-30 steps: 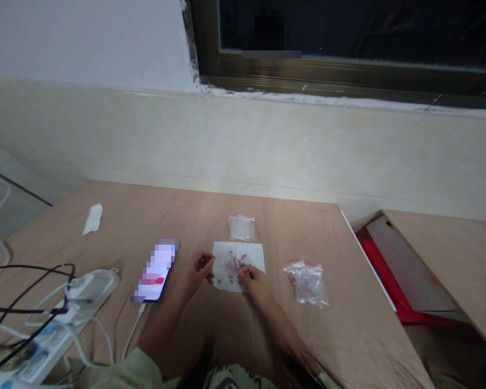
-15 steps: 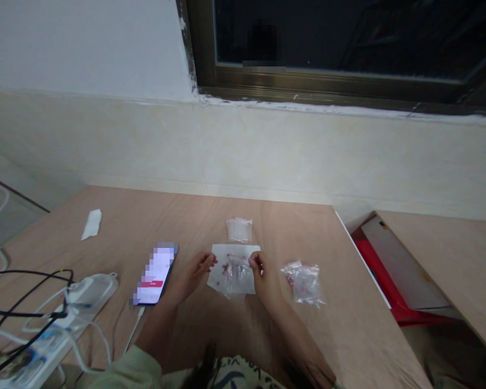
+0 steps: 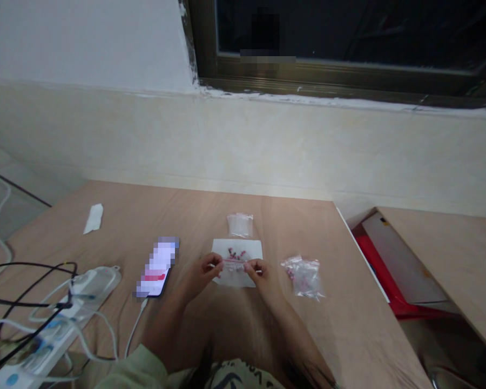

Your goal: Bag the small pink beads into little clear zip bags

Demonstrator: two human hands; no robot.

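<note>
My left hand (image 3: 202,274) and my right hand (image 3: 264,276) pinch the two ends of a small clear zip bag (image 3: 234,265) along its red-lined top edge. The bag is stretched between the fingertips, just above a white sheet of paper (image 3: 221,246). On the paper, beyond the bag, lie several tiny dark red pieces (image 3: 236,253), too small to identify. Further back sit clear zip bags (image 3: 240,226), which look flat. To the right of my right hand lie crumpled clear bags (image 3: 306,279) with small reddish pieces inside.
A phone (image 3: 157,267) on a white charging cable (image 3: 136,327) lies left of my left hand. Tangled cords and a white power strip (image 3: 89,292) fill the near left. A white scrap (image 3: 93,218) rests at the back left. A red item (image 3: 383,281) stands beyond the table's right edge.
Both hands have closed in over the paper and now grip the zip bag, which lay on the sheet before. Its top edge is now held between them, exposing the red pieces behind it.
</note>
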